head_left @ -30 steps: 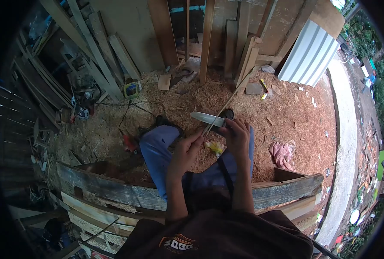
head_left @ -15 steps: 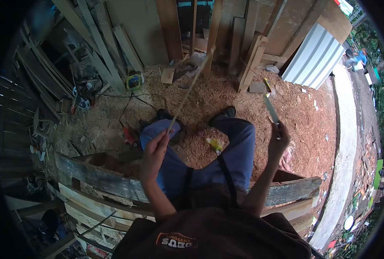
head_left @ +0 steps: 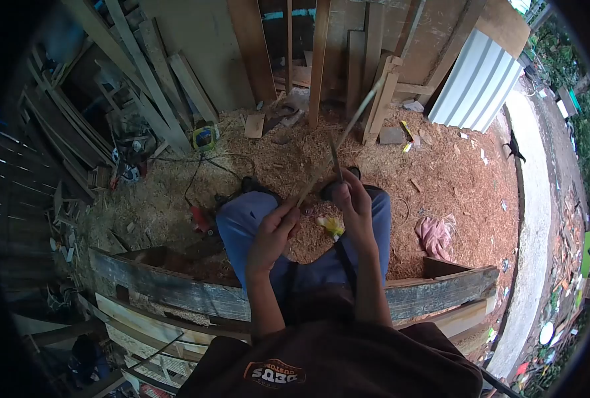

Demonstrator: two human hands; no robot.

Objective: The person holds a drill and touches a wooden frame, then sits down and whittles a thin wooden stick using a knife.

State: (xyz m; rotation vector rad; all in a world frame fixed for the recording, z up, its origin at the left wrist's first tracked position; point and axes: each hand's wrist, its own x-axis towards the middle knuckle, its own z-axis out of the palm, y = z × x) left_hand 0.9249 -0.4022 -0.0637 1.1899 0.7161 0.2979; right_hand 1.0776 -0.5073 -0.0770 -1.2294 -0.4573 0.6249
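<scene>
My left hand (head_left: 273, 233) is closed around the lower end of a long, thin wooden stick (head_left: 356, 118), which slants up and to the right. Closed on the handle of a knife (head_left: 336, 159) is my right hand (head_left: 352, 205), in front of my right knee. The knife's blade points away from me and lies close to the stick or across it; I cannot tell whether they touch. Most of the handle is hidden in my fingers. Both hands are over my lap, a short way apart.
Wood shavings cover the ground. Planks (head_left: 192, 86) lean on the wall ahead, with a white corrugated sheet (head_left: 477, 83) at right. A red tool (head_left: 200, 217) with a cord lies left of my legs. A pink cloth (head_left: 435, 237) lies right, near the weathered wooden beam (head_left: 441, 292).
My right hand has brought the knife leftward, from out at the right to beside the stick. My left hand has moved right, and the stick now tilts further to the right.
</scene>
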